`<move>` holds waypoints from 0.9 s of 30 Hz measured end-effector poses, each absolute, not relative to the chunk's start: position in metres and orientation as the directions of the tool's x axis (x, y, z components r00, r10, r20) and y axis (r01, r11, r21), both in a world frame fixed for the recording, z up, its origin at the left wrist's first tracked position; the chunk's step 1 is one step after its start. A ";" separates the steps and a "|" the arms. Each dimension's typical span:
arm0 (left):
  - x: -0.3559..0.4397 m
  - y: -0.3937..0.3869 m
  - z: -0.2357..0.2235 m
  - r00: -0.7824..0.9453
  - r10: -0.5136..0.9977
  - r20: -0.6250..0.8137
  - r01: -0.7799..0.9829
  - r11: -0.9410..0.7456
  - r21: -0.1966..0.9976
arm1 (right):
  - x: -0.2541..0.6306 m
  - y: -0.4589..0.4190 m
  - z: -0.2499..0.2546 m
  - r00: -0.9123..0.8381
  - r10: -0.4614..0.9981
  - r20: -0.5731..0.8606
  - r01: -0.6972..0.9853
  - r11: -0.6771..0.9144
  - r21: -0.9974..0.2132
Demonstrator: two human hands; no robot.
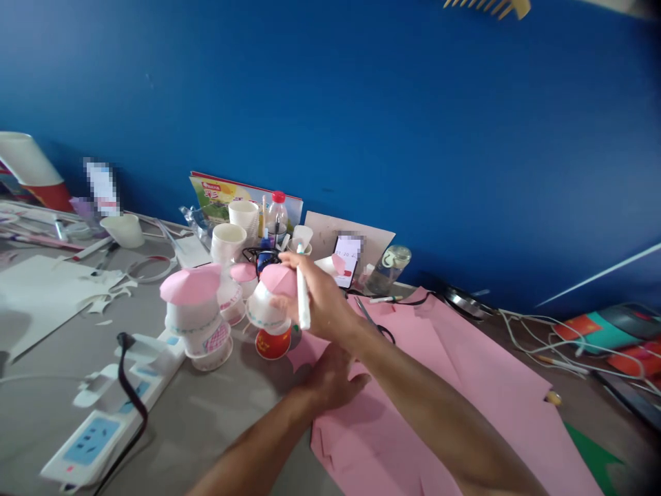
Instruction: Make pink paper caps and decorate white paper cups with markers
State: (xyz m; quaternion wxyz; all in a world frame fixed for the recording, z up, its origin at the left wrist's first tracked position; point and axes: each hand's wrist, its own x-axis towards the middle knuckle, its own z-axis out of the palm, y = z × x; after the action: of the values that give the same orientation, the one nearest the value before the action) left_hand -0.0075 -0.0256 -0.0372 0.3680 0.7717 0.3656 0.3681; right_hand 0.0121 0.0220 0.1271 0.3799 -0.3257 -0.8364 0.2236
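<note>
While partly curled, right fingers [290,259] around white marker [303,301].

Your right hand [323,300] holds a white marker [303,303] beside a pink-topped cup stack [262,311]; your left hand [333,379] lies over pink paper [480,365] on the tabletop [206,413].

We see our left forearm [263,441] bare from the bottom edge of the frame, narrowing to a bare left hand [333,377] near the middle; our right forearm [423,399], bare too, narrows from the lower right toward our bare right hand [321,296].
</note>
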 end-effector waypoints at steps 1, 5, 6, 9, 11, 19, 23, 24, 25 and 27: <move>-0.008 -0.025 -0.036 0.472 0.828 0.303 0.298 -0.473 0.829 | 0.013 0.022 0.132 -0.476 0.719 0.507 0.363 0.685 -0.632; -0.009 -0.024 -0.031 0.502 0.807 0.311 0.318 -0.507 0.801 | 0.007 0.029 0.153 -0.470 0.664 0.581 0.342 0.744 -0.574; -0.009 -0.023 -0.031 0.505 0.805 0.310 0.324 -0.510 0.796 | 0.004 0.033 0.157 -0.477 0.639 0.603 0.340 0.767 -0.544; -0.009 -0.023 -0.032 0.505 0.805 0.312 0.336 -0.516 0.788 | -0.003 0.049 0.170 -0.488 0.579 0.653 0.351 0.815 -0.461; -0.009 -0.023 -0.033 0.499 0.807 0.317 0.336 -0.517 0.788 | -0.002 0.065 0.175 -0.478 0.560 0.676 0.374 0.827 -0.420; -0.007 -0.023 -0.034 0.493 0.803 0.334 0.326 -0.527 0.785 | 0.042 0.106 0.167 -0.366 0.639 0.676 0.547 0.735 -0.399; -0.007 -0.022 -0.033 0.497 0.793 0.352 0.322 -0.546 0.774 | 0.057 0.099 0.148 -0.377 0.672 0.638 0.584 0.706 -0.399; -0.007 -0.022 -0.033 0.497 0.789 0.361 0.319 -0.553 0.769 | 0.059 0.097 0.142 -0.393 0.679 0.620 0.592 0.702 -0.395; -0.007 -0.023 -0.032 0.497 0.785 0.371 0.316 -0.561 0.765 | 0.060 0.094 0.137 -0.415 0.686 0.598 0.601 0.700 -0.386; -0.008 -0.023 -0.032 0.490 0.780 0.388 0.309 -0.572 0.759 | 0.060 0.091 0.128 -0.466 0.695 0.547 0.616 0.699 -0.364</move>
State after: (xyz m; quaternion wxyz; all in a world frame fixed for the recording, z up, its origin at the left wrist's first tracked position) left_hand -0.0079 -0.0233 -0.0323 0.3146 0.8039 0.3389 0.3741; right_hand 0.0595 0.0907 0.1280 0.3459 -0.3837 -0.8543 0.0574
